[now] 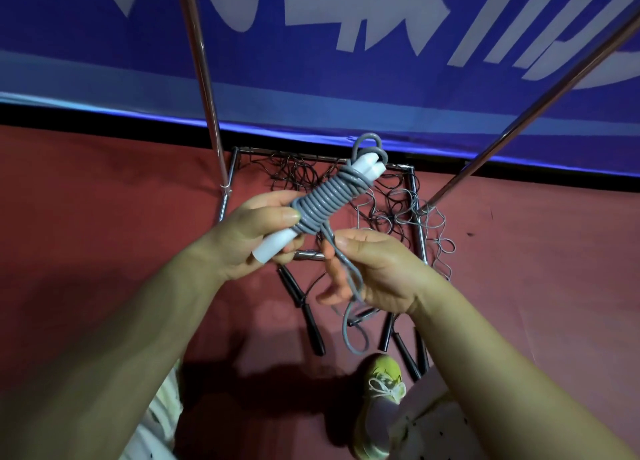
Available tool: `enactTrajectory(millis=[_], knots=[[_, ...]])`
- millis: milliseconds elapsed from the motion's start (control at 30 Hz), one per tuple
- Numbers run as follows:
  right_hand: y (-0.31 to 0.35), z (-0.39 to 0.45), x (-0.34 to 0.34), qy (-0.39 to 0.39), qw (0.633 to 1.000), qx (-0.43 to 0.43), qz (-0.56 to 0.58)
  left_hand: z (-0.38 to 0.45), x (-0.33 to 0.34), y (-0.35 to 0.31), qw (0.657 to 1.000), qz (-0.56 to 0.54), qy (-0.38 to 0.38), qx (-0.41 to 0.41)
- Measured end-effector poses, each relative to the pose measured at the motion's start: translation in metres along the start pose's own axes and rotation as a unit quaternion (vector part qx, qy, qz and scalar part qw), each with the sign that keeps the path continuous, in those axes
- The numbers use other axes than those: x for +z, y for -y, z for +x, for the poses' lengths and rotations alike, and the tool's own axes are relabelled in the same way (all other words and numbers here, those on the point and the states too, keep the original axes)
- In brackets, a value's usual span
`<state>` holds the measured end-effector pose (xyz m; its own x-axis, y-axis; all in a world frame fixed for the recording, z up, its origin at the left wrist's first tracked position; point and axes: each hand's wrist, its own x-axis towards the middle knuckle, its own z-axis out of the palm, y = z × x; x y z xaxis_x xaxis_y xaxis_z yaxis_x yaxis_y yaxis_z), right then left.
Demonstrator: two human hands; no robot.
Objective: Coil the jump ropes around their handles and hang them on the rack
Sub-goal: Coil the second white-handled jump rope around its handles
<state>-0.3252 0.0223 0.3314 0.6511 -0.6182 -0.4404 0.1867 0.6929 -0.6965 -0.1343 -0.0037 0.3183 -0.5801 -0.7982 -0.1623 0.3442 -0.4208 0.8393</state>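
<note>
The left hand (256, 231) gripped the paired white plastic handles (360, 168), already wound with grey rubbery rope (329, 196). The right hand (370, 269) pinched the loose tail. Tangled black jump ropes (304, 307) lay unwound on the red floor (104, 189) at the chrome rack's (415, 196) base; nothing seemed hung.

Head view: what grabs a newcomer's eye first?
At centre, the left hand grips a pair of white handles wrapped in tight turns of grey rope, while the right hand pinches the loose tail, which hangs down in a loop. Behind them, a tangle of black and grey ropes lies in a metal frame on the red floor, against a blue banner with white lettering.
</note>
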Motion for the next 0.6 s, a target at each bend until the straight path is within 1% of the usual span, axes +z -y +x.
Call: enactTrajectory(millis=[33,67,100,133,200,233,267,300,333,400,433,467,500,567,600], knots=[[0.002,-0.001,0.001,-0.043,0.999,0.006,-0.032,0.000,0.001,-0.001,1.000,0.004,-0.021,-0.006],[0.004,-0.002,0.002,-0.084,0.992,0.000,-0.090,0.001,0.001,-0.001,0.999,0.021,-0.041,-0.012],[0.006,-0.003,0.003,-0.121,0.977,-0.013,-0.177,0.001,0.002,-0.001,0.997,0.052,-0.060,-0.015],[0.006,-0.004,0.005,-0.155,0.946,-0.031,-0.284,0.001,0.004,-0.001,0.993,0.093,-0.075,-0.013],[0.006,-0.006,0.010,-0.209,0.855,-0.071,-0.469,0.002,0.007,0.001,0.979,0.185,-0.090,0.006],[0.005,-0.007,0.013,-0.224,0.822,-0.081,-0.518,0.003,0.008,0.003,0.969,0.225,-0.096,0.017],[0.003,-0.008,0.014,-0.236,0.809,-0.081,-0.532,0.004,0.009,0.004,0.960,0.260,-0.104,0.024],[0.002,-0.010,0.016,-0.242,0.815,-0.075,-0.521,0.005,0.008,0.006,0.950,0.290,-0.113,0.028],[0.003,-0.012,0.018,-0.242,0.839,-0.065,-0.482,0.006,0.005,0.007,0.941,0.317,-0.119,0.028],[0.005,-0.015,0.020,-0.231,0.906,-0.033,-0.353,0.007,0.004,0.010,0.925,0.359,-0.121,0.034],[0.007,-0.016,0.021,-0.228,0.928,-0.015,-0.296,0.007,0.006,0.011,0.918,0.377,-0.117,0.040],[0.008,-0.015,0.020,-0.232,0.935,-0.004,-0.267,0.007,0.009,0.014,0.907,0.402,-0.118,0.047],[0.007,-0.014,0.019,-0.242,0.933,0.000,-0.266,0.007,0.013,0.016,0.890,0.434,-0.129,0.058],[0.005,-0.009,0.016,-0.268,0.910,-0.024,-0.316,0.007,0.017,0.019,0.856,0.484,-0.159,0.084],[0.004,-0.006,0.015,-0.279,0.895,-0.050,-0.344,0.006,0.016,0.020,0.858,0.480,-0.166,0.082]])
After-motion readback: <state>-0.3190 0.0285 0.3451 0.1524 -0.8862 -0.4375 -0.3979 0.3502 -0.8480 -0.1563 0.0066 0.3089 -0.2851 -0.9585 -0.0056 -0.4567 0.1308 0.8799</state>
